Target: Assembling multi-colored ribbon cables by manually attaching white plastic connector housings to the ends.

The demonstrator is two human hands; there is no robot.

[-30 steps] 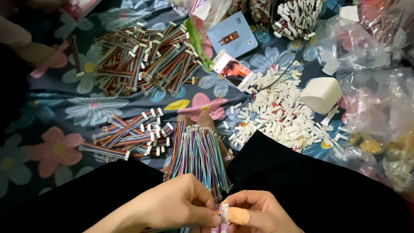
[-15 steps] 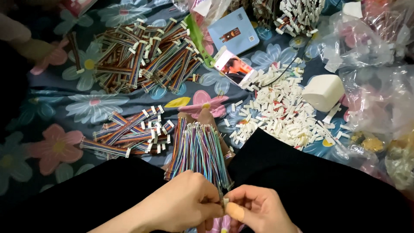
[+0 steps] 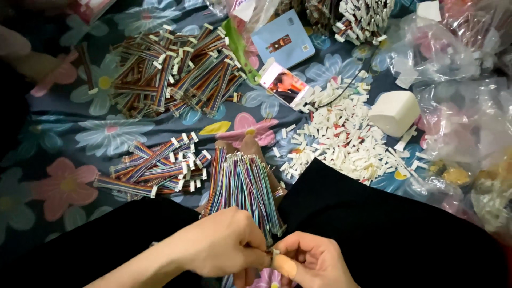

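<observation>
1. Hands meet at the bottom centre of the frame: the left hand (image 3: pixel 221 248) is pinched around the near ends of a few thin coloured wires, and the right hand (image 3: pixel 309 261), with a tan cover on its thumb tip, pinches a small white connector (image 3: pixel 276 252) right against those ends.
2. Judged from this, the step in hand is seating wire ends into the connector; the next move calls for fine alignment and a steady push with both pinches kept tight.
3. The loose wire bundle (image 3: pixel 242 186) fans out just above the hands, lying between the person's dark-clothed knees.
4. Finished striped ribbon cables lie in a small pile (image 3: pixel 154 165) at centre left and a large pile (image 3: pixel 170 74) at upper left, on a flowered cloth (image 3: pixel 106 133).
5. White connectors form a heap (image 3: pixel 346 138) at centre right, with a white block-shaped box (image 3: pixel 394 112) beside it.
6. A light blue card (image 3: pixel 282 37) with a small dark rectangle sits at top centre; below it lies a phone (image 3: pixel 285 85) with a lit screen.
7. Clear plastic bags (image 3: pixel 458 58) crowd the right edge and upper right.
</observation>
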